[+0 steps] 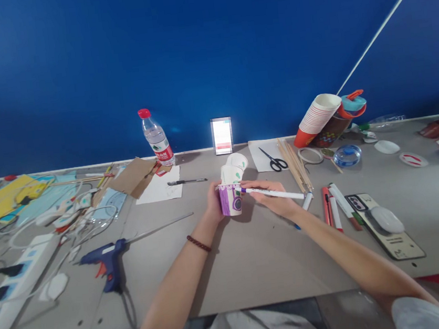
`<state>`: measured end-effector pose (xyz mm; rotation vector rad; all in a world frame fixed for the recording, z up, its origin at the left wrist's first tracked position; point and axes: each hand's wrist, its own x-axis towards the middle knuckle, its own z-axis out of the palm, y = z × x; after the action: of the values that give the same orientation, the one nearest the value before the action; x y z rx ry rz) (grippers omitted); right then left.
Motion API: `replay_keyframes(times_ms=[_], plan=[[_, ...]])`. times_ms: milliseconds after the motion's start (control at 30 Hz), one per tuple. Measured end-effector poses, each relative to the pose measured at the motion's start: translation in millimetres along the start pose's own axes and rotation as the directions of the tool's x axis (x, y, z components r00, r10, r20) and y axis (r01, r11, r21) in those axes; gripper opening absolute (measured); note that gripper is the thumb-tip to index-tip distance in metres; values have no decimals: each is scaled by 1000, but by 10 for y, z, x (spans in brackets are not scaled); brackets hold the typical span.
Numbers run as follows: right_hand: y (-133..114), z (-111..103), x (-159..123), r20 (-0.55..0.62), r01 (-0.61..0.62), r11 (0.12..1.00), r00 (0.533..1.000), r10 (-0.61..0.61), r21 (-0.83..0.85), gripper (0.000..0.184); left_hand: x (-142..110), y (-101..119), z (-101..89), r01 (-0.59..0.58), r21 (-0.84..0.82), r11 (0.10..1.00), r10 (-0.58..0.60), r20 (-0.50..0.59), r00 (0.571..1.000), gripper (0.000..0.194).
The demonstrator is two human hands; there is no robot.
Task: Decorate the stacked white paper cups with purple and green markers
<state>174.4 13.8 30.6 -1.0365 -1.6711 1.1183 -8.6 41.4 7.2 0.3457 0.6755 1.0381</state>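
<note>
My left hand is wrapped round the left side of a paper cup coloured with purple marker, holding it over the table. Purple patches, rings along the rim and a dark round shape decorate its side. Just behind it are white cups with green spots; whether they are joined to the held cup I cannot tell. In my right hand is a white marker pen, its purple tip at or near the cup's upper right side. Some fingers of the left hand are hidden by the cup.
To the left lie a blue glue gun, a power strip and tangled cables. A water bottle and pen are behind. At right are scissors, wooden sticks, stacked paper cups, markers and a phone.
</note>
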Motion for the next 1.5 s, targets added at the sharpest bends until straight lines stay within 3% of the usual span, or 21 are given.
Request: replay_keyframes(times_ms=[300, 733, 1100, 1500], plan=[[7, -7, 1, 17, 1, 1000, 1000, -1, 26, 20, 9, -6, -9, 5, -7, 1000, -5, 2, 1000, 35], [32, -35, -16, 142, -7, 1000, 990, 2, 30, 18, -5, 14, 6, -14, 47, 999, 12, 38, 999, 44], [1, 12, 1, 10, 9, 998, 1000, -10, 57, 21, 2, 1, 3, 4, 16, 1000, -4, -6, 1000, 37], [-35, 5, 0, -2, 11, 1000, 1000, -11, -13, 22, 24, -18, -26, -13, 9, 1000, 13, 0, 1000, 35]])
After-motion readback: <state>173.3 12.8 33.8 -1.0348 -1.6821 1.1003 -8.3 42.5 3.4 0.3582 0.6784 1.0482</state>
